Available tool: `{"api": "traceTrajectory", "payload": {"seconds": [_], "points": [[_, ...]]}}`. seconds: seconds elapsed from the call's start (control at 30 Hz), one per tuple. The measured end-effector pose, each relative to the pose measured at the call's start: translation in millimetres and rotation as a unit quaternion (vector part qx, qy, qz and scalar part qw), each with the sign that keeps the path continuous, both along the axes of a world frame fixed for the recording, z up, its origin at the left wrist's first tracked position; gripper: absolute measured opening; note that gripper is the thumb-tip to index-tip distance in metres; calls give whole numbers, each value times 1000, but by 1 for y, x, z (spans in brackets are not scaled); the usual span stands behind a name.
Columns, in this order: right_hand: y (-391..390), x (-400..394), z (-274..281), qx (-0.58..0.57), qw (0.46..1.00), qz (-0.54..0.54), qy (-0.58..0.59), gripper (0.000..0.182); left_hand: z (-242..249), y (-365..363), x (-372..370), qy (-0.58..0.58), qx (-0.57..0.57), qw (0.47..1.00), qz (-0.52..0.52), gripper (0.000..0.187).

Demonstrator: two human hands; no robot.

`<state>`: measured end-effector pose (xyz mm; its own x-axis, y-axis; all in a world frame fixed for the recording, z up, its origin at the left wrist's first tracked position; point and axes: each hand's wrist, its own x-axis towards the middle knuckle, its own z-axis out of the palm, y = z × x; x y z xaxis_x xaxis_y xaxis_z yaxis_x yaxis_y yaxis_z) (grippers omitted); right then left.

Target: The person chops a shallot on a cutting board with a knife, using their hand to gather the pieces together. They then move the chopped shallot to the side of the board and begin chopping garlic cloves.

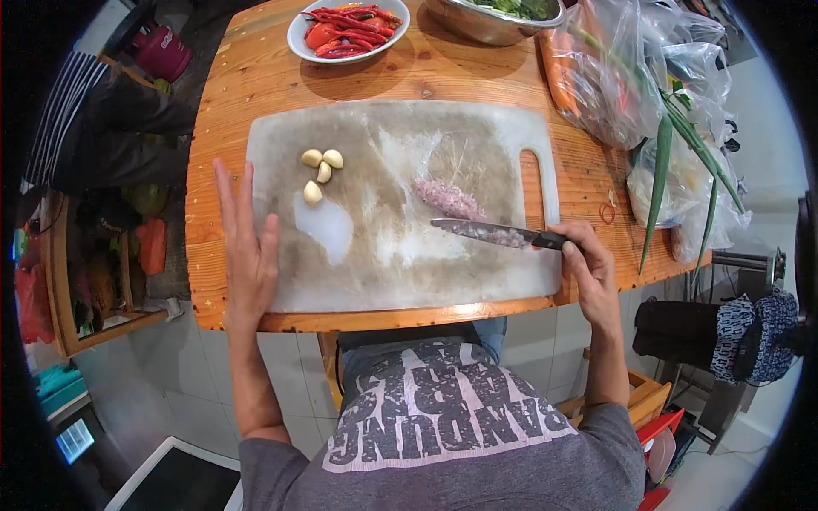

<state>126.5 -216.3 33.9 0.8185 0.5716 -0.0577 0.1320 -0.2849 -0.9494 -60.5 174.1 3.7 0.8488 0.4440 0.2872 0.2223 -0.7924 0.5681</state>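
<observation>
My right hand (588, 268) grips the black handle of a knife (486, 232) whose blade lies flat over the white cutting board (383, 272), bits of chopped shallot stuck to it. A small pile of chopped shallot (447, 198) sits just above the blade. My left hand (247, 251) rests flat with fingers spread on the board's left edge. Several peeled garlic cloves (319, 170) lie to the right of its fingertips, apart from them.
The wooden table (230, 128) carries a white bowl of red chillies (348, 30), a metal bowl of greens (494, 21), and plastic bags with carrots and green stalks (648, 94) at the right. Shelves and clutter stand to the left of the table.
</observation>
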Motion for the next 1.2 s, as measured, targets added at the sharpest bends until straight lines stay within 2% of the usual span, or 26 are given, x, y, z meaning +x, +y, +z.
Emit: {"api": "traceTrajectory", "payload": {"seconds": [0.1, 0.2, 0.43, 0.8, 1.0, 1.2], "points": [[-8, 9, -4, -74, 982, 11, -171, 25, -4, 10, 10, -5, 6, 1000, -30, 64], [-10, 32, -9, -90, 970, 65, -218, 25, -6, 8, 14, -10, 10, 1000, -26, 64], [8, 53, -9, -123, 948, 103, -273, 26, -10, 10, 11, -18, 55, 998, -9, 63], [57, 83, -2, -60, 936, 118, -325, 30, -3, 1, 10, -37, 145, 989, 11, 55], [83, 108, -15, -54, 938, 148, -309, 27, 23, -38, 10, 0, 110, 994, -22, 54], [80, 104, -18, -64, 931, 162, -322, 27, 18, -73, 23, 20, 70, 992, -103, 57]]}}
